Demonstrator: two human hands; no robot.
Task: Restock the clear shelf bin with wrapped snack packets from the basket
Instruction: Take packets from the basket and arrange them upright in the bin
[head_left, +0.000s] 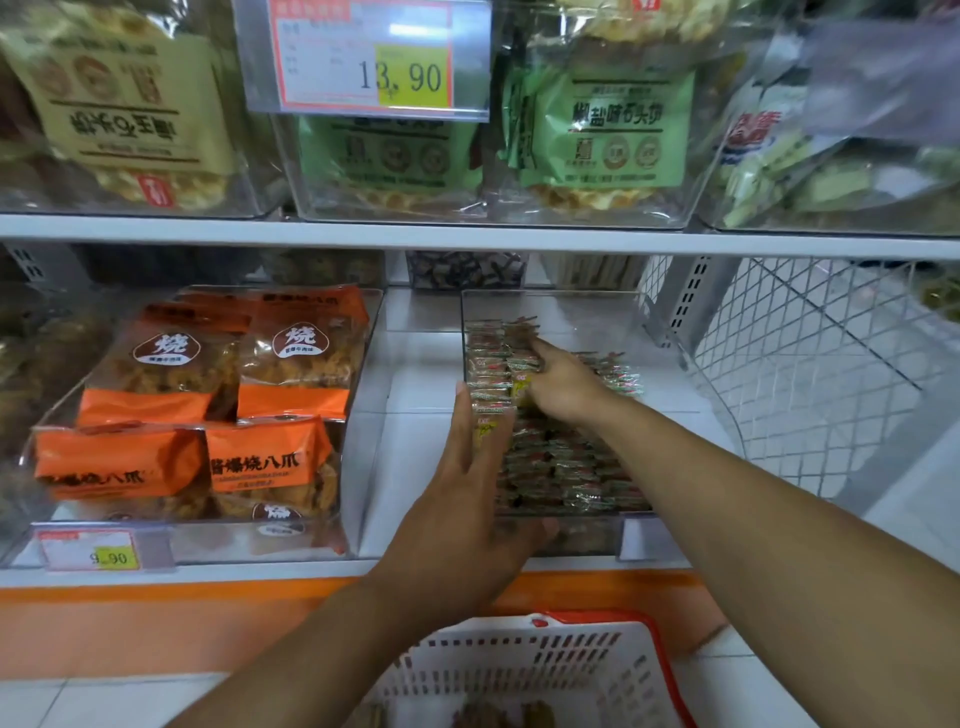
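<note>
orange snack bags (208, 405) well left of the left hand (467, 499), in a neighbouring bin. left hand flat with straight fingers pressed against the outer left wall of the clear shelf bin (597, 312). wrapped snack packets (566, 467) stacked in rows inside, just right of that hand. right hand (563, 384) reaching into the bin, fingers touching the packets; grip hard to tell. white basket (519, 670) below both hands, a few packets inside.
</note>
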